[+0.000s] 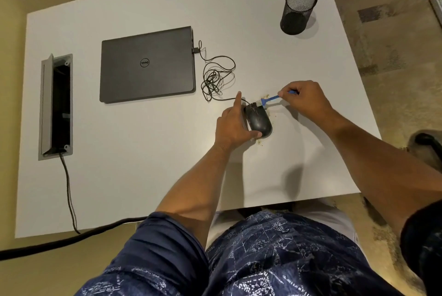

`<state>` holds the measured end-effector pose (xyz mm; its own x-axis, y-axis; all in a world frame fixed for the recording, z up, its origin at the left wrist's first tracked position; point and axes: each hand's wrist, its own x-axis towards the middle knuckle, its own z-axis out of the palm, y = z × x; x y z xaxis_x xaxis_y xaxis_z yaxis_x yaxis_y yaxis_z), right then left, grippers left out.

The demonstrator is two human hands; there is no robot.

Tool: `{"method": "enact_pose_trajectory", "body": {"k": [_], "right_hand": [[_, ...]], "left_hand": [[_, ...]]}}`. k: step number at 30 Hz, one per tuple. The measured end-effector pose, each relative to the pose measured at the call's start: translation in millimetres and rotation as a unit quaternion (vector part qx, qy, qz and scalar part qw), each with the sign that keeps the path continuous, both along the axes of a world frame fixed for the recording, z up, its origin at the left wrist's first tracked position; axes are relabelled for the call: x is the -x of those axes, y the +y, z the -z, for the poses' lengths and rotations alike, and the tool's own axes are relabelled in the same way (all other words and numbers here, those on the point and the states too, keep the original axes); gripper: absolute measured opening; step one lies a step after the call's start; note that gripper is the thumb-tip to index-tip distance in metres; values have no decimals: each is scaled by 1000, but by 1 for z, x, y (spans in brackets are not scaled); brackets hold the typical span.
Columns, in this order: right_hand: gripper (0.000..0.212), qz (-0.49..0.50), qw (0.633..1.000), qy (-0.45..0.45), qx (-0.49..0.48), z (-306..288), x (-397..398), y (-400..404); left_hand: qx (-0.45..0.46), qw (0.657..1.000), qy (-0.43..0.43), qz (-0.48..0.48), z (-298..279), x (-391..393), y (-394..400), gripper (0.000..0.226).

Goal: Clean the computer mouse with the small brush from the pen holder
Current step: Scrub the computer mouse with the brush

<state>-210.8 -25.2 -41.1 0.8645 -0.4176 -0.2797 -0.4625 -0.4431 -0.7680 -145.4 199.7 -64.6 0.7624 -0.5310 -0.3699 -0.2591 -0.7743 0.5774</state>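
Observation:
A black computer mouse [259,119] lies on the white table [143,152], right of centre. My left hand [233,125] grips its left side and rear, index finger stretched forward. My right hand [305,99] holds a small blue brush [269,100] by its handle. The bristles touch the front right of the mouse. Tan crumbs [267,97] lie scattered around the mouse. The black mesh pen holder [299,9] stands at the far right of the table and looks empty.
A shut dark laptop [147,64] lies left of the mouse, and the tangled mouse cable [215,78] runs to its side port. An open cable box [56,106] is set into the table at the left, a cord [69,190] leading out of it.

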Motion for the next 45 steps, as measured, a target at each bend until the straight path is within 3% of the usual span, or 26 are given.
{"method": "enact_pose_trajectory", "body": {"k": [4, 12, 26, 31, 40, 45], "right_hand": [[18, -42, 999, 17, -21, 7, 0, 12], [20, 24, 999, -19, 13, 10, -11, 18], [16, -184, 974, 15, 134, -9, -51, 12], [21, -204, 962, 15, 179, -10, -59, 14], [21, -234, 955, 19, 183, -13, -63, 13], [15, -256, 957, 15, 137, -18, -55, 10]], "left_hand": [[1, 1000, 6, -1, 0, 0, 0, 139], [-1, 1000, 10, -2, 1, -1, 0, 139], [-2, 1000, 9, -3, 0, -1, 1, 140], [-6, 1000, 7, -3, 0, -1, 0, 140], [-5, 1000, 6, -3, 2, -1, 0, 140], [-3, 1000, 10, -1, 3, -1, 1, 139]]}}
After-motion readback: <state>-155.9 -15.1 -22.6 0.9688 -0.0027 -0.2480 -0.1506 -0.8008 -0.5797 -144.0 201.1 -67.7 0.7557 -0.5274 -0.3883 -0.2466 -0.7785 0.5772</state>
